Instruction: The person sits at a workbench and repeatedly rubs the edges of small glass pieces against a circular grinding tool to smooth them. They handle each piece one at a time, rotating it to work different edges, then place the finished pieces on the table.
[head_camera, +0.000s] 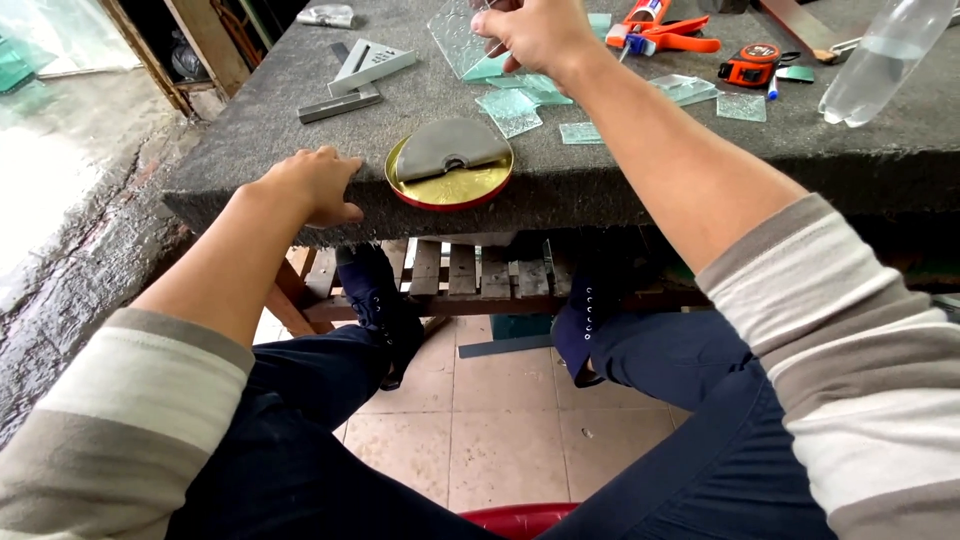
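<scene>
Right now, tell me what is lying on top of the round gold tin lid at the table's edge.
A grey half-round pad lies on the gold lid, covering its far half. The near half shows bare gold; whatever is beneath the pad is hidden.
</scene>
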